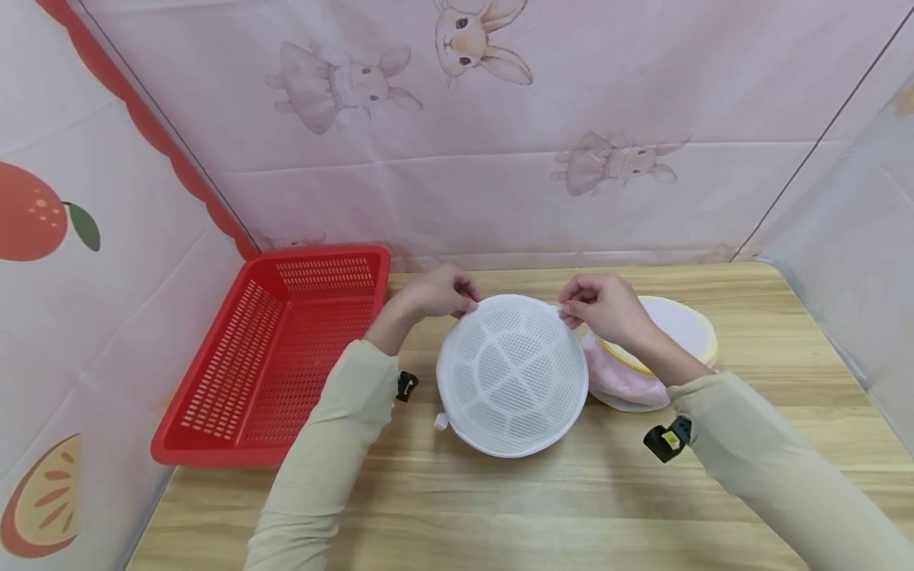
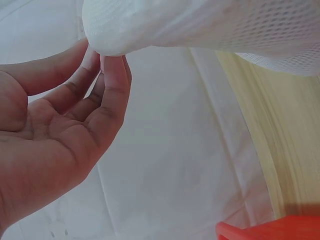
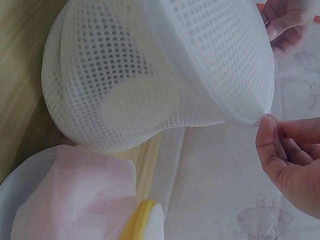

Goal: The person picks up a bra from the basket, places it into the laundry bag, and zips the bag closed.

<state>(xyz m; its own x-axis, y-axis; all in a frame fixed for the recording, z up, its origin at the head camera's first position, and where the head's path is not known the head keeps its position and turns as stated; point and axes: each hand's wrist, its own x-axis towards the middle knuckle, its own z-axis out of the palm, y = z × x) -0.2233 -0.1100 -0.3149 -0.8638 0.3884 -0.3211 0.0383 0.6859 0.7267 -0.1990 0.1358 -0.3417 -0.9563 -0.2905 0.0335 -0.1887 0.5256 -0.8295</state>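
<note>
A round white mesh laundry bag (image 1: 510,377) is held in front of me, its ribbed mesh top facing up. My left hand (image 1: 444,292) pinches its rim at the upper left. At the upper right, my right hand (image 1: 607,308) pinches the edge between thumb and fingertips. The right wrist view shows the bag's soft mesh side (image 3: 115,65) bulging below the firm rim. A small white tab (image 1: 441,422) sticks out at the lower left. Behind my right wrist lies a pink and white mesh bag (image 1: 621,382) with a yellow-trimmed white round top.
A red plastic basket (image 1: 207,456) with slotted sides stands on the left of the wooden table (image 1: 543,515). Fabric walls with printed rabbits (image 1: 471,40) rise behind the table's back edge, and more fabric closes off both sides.
</note>
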